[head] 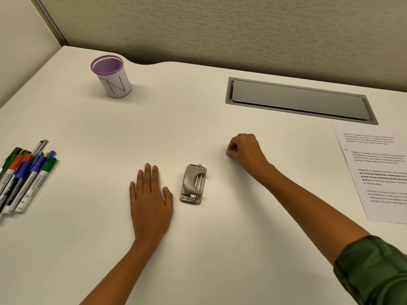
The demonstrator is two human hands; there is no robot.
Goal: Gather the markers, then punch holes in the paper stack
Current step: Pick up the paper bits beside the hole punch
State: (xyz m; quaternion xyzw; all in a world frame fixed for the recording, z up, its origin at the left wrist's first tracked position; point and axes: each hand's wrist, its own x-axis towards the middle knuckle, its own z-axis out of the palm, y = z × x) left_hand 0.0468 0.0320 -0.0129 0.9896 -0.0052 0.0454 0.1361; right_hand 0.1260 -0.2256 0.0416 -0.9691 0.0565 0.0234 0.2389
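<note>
Between flat left hand (149,199), fingers (148,175) straight, and fisted empty right hand (245,151) lies hole punch (193,183); markers (24,177) left, paper (378,172) right.

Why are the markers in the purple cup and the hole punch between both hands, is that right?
No: head view shows the markers lying on the desk, outside the purple cup. The hole punch is between left hand and right hand.

Dk green sleeve (374,269), R arm (308,205), bunched nr elbow

Soft, even, warm light — faint shadows, no glare; wide-angle bending and slight blur at edges.
</note>
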